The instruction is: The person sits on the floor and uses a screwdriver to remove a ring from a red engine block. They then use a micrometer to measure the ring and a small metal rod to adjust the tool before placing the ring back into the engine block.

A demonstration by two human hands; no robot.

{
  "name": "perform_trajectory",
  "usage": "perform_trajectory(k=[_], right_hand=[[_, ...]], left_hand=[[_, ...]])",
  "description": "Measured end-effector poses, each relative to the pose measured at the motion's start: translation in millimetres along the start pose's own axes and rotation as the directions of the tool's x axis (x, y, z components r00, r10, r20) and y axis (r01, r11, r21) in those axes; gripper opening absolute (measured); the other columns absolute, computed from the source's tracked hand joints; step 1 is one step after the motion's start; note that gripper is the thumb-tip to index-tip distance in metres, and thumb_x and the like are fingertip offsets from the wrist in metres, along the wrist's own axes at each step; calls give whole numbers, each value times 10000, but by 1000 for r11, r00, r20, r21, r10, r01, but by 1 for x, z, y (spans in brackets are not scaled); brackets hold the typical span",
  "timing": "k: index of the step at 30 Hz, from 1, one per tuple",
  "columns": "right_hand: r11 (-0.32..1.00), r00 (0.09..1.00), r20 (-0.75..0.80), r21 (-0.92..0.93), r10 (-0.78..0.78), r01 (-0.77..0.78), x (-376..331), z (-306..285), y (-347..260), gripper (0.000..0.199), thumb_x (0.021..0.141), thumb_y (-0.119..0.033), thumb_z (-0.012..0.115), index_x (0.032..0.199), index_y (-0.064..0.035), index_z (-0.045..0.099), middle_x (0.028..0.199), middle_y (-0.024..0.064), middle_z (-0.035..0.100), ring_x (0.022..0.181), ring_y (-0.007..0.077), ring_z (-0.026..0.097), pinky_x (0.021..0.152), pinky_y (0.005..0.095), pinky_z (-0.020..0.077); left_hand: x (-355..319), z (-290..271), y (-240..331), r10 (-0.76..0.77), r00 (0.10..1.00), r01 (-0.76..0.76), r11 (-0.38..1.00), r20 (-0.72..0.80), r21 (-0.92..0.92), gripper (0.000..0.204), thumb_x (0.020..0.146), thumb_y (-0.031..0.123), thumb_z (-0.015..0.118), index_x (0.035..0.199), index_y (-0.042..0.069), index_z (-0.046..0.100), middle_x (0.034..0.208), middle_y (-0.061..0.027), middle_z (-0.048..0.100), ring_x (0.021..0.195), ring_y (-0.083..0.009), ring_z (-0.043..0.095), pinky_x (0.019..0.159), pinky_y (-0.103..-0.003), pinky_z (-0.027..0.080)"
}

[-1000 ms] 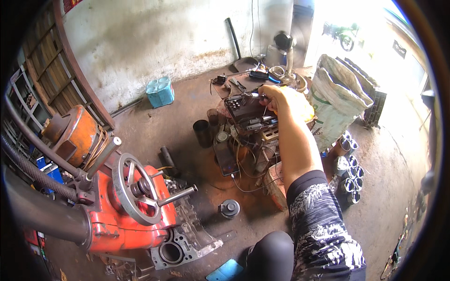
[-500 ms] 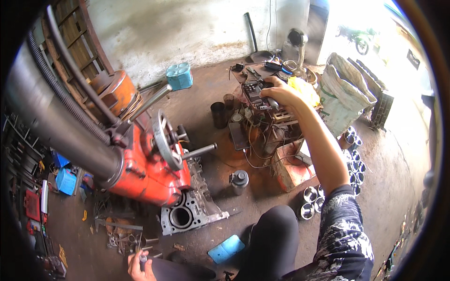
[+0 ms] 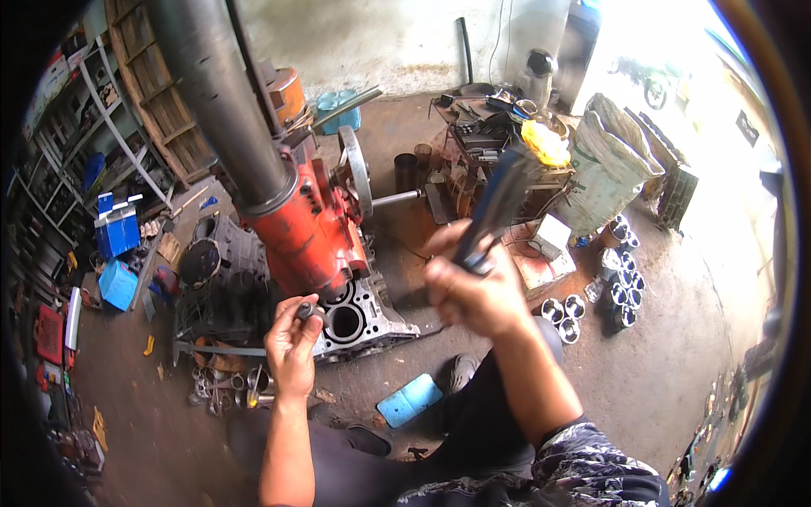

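My left hand (image 3: 291, 342) pinches a small grey cylindrical metal piece (image 3: 305, 311) beside the engine block (image 3: 380, 325). Round bores show in the block's flat top face. Over the block stands a red machine head (image 3: 308, 228) with a thick grey column (image 3: 224, 101) and a handwheel (image 3: 355, 169). To the right of the machine, my right hand (image 3: 477, 291) is closed round a long dark tool (image 3: 498, 203) that points upward. Motion blurs the tool, so its exact kind cannot be made out.
Beyond my right hand stands a low bench (image 3: 549, 177) with tools and a yellow bag (image 3: 545, 144). Shiny cylindrical parts (image 3: 570, 308) stand on the floor at right, near a white sack (image 3: 612, 169). A blue flat piece (image 3: 410, 400) lies before me; another engine casting (image 3: 224, 253) sits left.
My right hand has come back from the bench with the dark tool. My left hand has risen toward the engine block with its metal piece. The view has turned left.
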State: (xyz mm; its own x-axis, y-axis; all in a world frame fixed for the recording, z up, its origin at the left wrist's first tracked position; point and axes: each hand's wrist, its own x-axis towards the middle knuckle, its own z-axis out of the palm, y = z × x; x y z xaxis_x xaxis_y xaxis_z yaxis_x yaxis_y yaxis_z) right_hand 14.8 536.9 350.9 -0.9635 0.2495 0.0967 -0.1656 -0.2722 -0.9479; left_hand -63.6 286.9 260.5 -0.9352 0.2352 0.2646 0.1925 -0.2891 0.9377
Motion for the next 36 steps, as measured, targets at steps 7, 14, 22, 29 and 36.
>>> perform_trajectory(k=[7,14,22,29,36], right_hand=[[835,820,186,-9,542,-550,-40,56,141,201,908,-138,709,886,-67,522,640,26,540,428,91,464,390,252,364],[783,769,158,-52,619,-619,-51,73,195,222,909,-162,696,931,-39,513,663,50,582,443,117,511,406,267,404],[803,807,79,-189,586,-565,-52,69,203,216,953,-180,652,976,-26,503,674,52,593,472,112,554,410,251,438],[813,831,52,-248,554,-527,-52,62,201,269,947,-210,672,996,-17,491,661,52,601,460,113,562,408,265,443],[832,864,49,-305,501,-465,-56,62,211,346,929,-265,704,989,4,494,628,65,604,460,128,583,437,306,467]], left_hand=[[-16,-15,-30,-252,957,243,967,-146,-73,291,845,8,765,1108,-37,650,968,-57,689,849,-96,640,807,-239,527],[-27,-12,-46,-288,938,303,951,-192,58,243,833,21,773,1021,-25,627,918,-51,675,812,-91,634,769,-232,530],[-23,-3,-64,-310,938,339,916,-158,215,264,821,72,802,982,-45,629,884,-97,710,785,-116,678,725,-249,561],[-22,1,-67,-256,949,300,911,-183,282,303,793,96,831,973,-50,637,843,-113,727,742,-123,691,697,-265,570],[-25,0,-64,-244,949,299,900,-201,317,311,779,82,844,961,-43,626,835,-109,728,737,-117,692,698,-260,569]])
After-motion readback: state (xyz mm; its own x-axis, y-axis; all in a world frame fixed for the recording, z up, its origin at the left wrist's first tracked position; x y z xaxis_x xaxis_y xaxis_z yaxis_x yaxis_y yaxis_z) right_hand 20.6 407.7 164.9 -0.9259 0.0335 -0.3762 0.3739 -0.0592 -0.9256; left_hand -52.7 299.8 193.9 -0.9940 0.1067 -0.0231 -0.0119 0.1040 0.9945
